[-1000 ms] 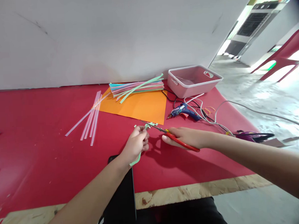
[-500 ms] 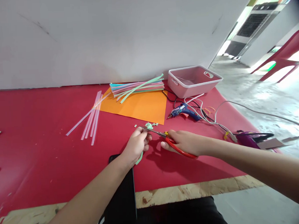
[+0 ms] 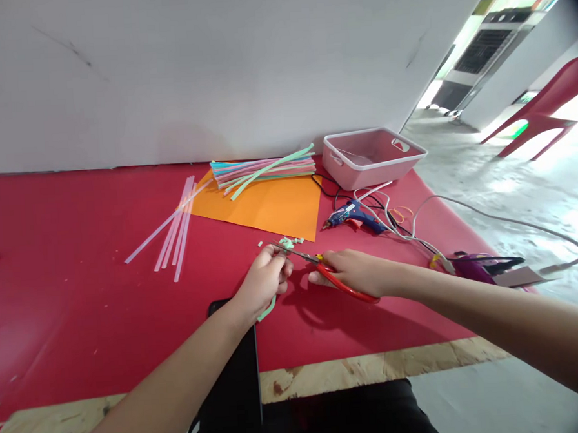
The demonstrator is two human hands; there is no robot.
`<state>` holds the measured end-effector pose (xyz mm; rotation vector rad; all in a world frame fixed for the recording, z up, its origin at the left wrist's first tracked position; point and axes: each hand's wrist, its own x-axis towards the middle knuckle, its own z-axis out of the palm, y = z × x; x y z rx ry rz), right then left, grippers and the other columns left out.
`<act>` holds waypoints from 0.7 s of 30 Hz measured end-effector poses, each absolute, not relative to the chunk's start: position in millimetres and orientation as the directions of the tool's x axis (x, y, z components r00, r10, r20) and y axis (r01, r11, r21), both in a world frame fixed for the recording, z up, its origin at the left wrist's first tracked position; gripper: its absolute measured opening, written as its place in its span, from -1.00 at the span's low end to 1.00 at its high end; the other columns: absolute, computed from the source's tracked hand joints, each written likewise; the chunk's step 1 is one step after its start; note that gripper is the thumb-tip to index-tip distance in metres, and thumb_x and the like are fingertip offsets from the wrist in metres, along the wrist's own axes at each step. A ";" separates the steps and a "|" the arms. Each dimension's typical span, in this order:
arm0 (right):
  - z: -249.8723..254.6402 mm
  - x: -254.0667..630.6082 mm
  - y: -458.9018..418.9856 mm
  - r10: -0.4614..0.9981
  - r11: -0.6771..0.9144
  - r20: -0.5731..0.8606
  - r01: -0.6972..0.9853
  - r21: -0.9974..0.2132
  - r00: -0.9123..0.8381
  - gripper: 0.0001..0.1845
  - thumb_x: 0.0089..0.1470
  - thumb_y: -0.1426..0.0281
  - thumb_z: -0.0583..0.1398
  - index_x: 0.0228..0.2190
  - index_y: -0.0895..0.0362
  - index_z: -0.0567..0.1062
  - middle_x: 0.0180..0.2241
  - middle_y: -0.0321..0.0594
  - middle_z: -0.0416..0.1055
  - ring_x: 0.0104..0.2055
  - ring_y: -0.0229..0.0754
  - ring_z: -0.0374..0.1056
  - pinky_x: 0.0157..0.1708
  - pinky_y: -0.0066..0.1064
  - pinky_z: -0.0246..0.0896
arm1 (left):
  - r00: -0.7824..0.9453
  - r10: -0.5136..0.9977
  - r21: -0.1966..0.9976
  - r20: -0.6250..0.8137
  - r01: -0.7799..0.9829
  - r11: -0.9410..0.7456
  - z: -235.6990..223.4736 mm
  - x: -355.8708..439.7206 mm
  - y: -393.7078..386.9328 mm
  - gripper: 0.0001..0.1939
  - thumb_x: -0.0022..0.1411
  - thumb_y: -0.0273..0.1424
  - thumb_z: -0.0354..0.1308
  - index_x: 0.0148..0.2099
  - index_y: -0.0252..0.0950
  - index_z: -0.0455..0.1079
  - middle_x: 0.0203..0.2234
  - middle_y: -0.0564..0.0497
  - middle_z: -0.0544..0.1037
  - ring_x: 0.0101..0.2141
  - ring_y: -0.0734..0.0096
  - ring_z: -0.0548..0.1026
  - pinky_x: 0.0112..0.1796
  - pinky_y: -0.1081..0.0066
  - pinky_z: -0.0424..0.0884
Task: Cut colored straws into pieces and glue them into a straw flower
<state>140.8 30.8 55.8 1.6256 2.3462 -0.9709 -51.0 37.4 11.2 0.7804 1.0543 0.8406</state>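
Note:
My left hand (image 3: 269,276) pinches a light green straw (image 3: 267,309), whose lower end hangs out below the palm. In my right hand (image 3: 352,271) are red-handled scissors (image 3: 346,289), gripped by the handles. Their blades reach left to the fingertips of my left hand, over the top end of the straw; how far apart the blades are is hard to make out. Small cut green pieces (image 3: 287,243) lie in a little heap just beyond the blades, with one bit (image 3: 260,244) apart on the left.
Behind, a bundle of coloured straws (image 3: 267,169) rests on orange paper (image 3: 279,207). Pale pink sticks (image 3: 175,242) lie left. A blue glue gun (image 3: 354,214), tangled cables (image 3: 390,217) and a pink basket (image 3: 374,173) are right. A black flat object (image 3: 236,368) crosses the table's near edge.
The right hand with the scissors has shifted slightly left and down, blades now nearer the left fingertips. The hanging straw end has moved a little. Both hands keep their holds.

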 end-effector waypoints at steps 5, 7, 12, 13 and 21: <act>64.3 135.6 34.8 0.739 0.256 -0.467 0.844 -0.471 -0.485 -0.27 0.15 -0.20 -0.16 -0.36 0.14 0.45 -0.35 -0.07 0.49 -0.35 -0.08 0.40 -0.33 -0.33 0.18 | 0.281 0.863 0.845 -0.420 -0.224 0.485 10.0 -51.7 37.0 -0.88 0.30 -0.52 -0.12 -0.29 -0.24 0.15 -0.64 0.13 0.36 -0.74 0.66 0.08 -0.69 0.62 0.02; 69.2 134.1 36.8 0.725 0.223 -0.503 0.851 -0.475 -0.471 -0.25 0.14 -0.21 -0.16 -0.36 0.15 0.45 -0.35 -0.07 0.48 -0.34 -0.08 0.39 -0.32 -0.32 0.19 | 0.282 0.858 0.835 -0.429 -0.237 0.496 11.0 -52.0 37.2 -0.88 0.30 -0.54 -0.13 -0.28 -0.24 0.15 -0.64 0.13 0.36 -0.75 0.66 0.09 -0.70 0.61 0.03; 72.0 134.9 43.3 0.696 0.202 -0.534 0.844 -0.496 -0.480 -0.26 0.13 -0.23 -0.20 -0.47 0.12 0.38 -0.48 -0.21 0.34 -0.43 -0.16 0.28 -0.42 -0.37 0.14 | 0.316 0.829 0.784 -0.462 -0.290 0.548 14.5 -54.1 39.5 -0.87 0.31 -0.52 -0.12 -0.31 -0.26 0.14 -0.63 0.13 0.34 -0.75 0.69 0.09 -0.70 0.62 0.00; 71.4 135.1 44.0 0.698 0.200 -0.535 0.847 -0.493 -0.476 -0.27 0.12 -0.23 -0.20 -0.51 0.12 0.33 -0.52 -0.24 0.28 -0.46 -0.19 0.24 -0.45 -0.38 0.11 | 0.327 0.822 0.773 -0.466 -0.302 0.558 14.7 -54.9 40.1 -0.88 0.32 -0.52 -0.10 -0.31 -0.26 0.14 -0.62 0.14 0.34 -0.74 0.69 0.09 -0.69 0.63 0.00; 69.2 137.5 40.3 0.704 0.112 -0.571 0.860 -0.499 -0.423 -0.36 0.12 -0.21 -0.15 -0.54 0.10 0.19 -0.59 -0.35 0.14 -0.56 -0.27 0.11 -0.52 -0.41 0.01 | 0.328 0.806 0.732 -0.493 -0.345 0.588 13.5 -59.2 41.8 -0.92 0.36 -0.46 -0.09 -0.24 -0.21 0.14 -0.61 0.19 0.25 -0.75 0.71 0.01 -0.70 0.65 -0.11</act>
